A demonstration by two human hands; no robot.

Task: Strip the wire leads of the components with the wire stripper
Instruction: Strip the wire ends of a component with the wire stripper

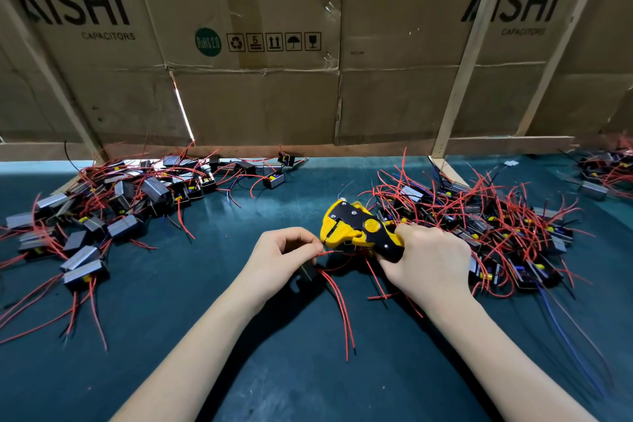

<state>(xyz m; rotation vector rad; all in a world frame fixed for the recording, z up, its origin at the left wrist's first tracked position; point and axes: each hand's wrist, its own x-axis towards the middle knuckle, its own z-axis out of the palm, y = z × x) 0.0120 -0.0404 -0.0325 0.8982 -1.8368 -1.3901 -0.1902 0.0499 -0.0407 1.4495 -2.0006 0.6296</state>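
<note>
My right hand [428, 260] grips the handles of a yellow and black wire stripper [356, 228], whose jaws point left. My left hand [281, 257] pinches a red wire lead [325, 253] of a small black component [306, 272] tucked under its palm; the lead's tip reaches toward the stripper's jaws. Two more red leads [342, 305] trail from the component toward me across the green mat.
A pile of black components with red leads [113, 212] lies at the left, another tangled pile [479, 216] at the right behind my right hand. A cardboard wall [308, 79] with wooden slats stands at the back. The dark green mat [308, 370] covers the bench.
</note>
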